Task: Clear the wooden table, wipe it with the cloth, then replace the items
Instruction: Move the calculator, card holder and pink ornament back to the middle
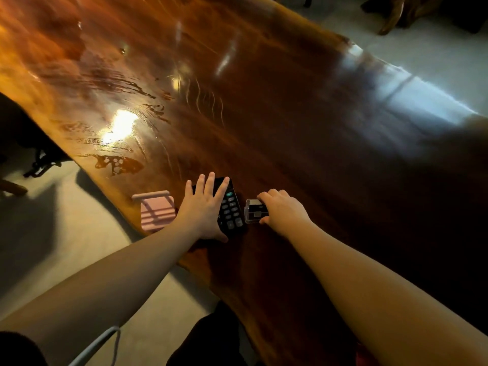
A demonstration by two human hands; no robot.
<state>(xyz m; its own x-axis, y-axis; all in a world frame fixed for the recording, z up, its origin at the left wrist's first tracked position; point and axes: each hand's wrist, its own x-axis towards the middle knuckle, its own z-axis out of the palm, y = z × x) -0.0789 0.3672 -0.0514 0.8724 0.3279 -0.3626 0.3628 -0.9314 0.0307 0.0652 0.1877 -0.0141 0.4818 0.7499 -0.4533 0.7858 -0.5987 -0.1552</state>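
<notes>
Long glossy slab of reddish-brown wood as the surface (264,107), streaked with wet smears and bright glare toward its far left part. Near the left edge, three things in a row: pale pink slatted plastic stand (155,211) right at the edge; just beside it a black rectangular calculator with grey keys (230,211); then, apart by a narrow gap, a small clear plastic box with dark contents (255,210). Left hand (204,207) spread flat, fingers splayed, palm down on the calculator's left half and covering part of it, thumb at its near end; not gripping. Right hand (281,208) curled around the clear box from its right side, fingers at the far end and thumb at the near end, pinching it while it sits on the surface. Pale floor (66,233) beyond the left edge.
</notes>
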